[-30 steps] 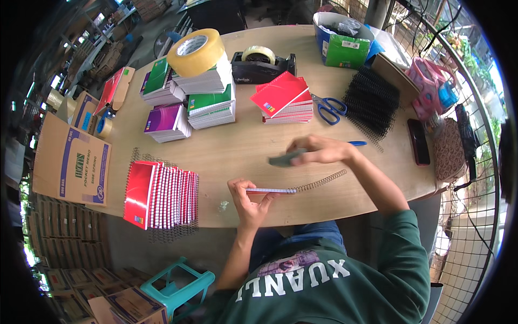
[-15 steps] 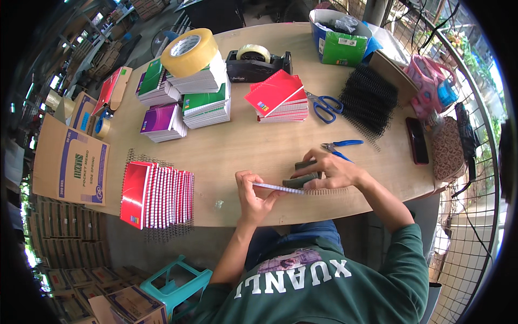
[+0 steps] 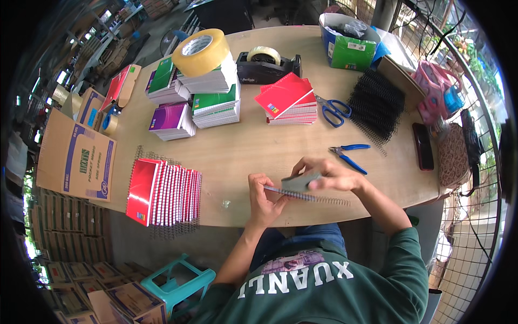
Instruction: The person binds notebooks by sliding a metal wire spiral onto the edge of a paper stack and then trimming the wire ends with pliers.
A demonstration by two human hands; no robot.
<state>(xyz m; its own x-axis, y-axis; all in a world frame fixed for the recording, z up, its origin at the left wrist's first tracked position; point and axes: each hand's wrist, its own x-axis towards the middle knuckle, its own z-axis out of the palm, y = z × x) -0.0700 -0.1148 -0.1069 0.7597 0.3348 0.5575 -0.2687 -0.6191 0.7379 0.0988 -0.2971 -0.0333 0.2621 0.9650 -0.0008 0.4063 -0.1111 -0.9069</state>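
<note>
My left hand (image 3: pixel 263 201) pinches a thin notebook (image 3: pixel 274 189) edge-on near the front of the table. A dark wire coil (image 3: pixel 332 201) runs along the notebook's bound edge and sticks out loose to the right. My right hand (image 3: pixel 330 176) is closed on a grey-green block-like piece (image 3: pixel 298 182), held right above the coil; whether it touches the coil I cannot tell. To the right of that hand lie blue-handled cutting pliers (image 3: pixel 349 155). A row of red notebooks (image 3: pixel 164 191) with coils protruding at both ends stands to the left.
Behind are stacks of green and purple notebooks (image 3: pixel 216 105), a tape roll (image 3: pixel 200 52), a tape dispenser (image 3: pixel 268 67) and a red notebook stack (image 3: pixel 288 102). Scissors (image 3: pixel 335 112), black coils (image 3: pixel 377 102) and a phone (image 3: pixel 422 146) lie right. A carton (image 3: pixel 75 156) stands left.
My right hand has come off the coil's side and now holds the grey-green piece tilted over the bound edge. The pliers show fully now. The whole view has shifted slightly.
</note>
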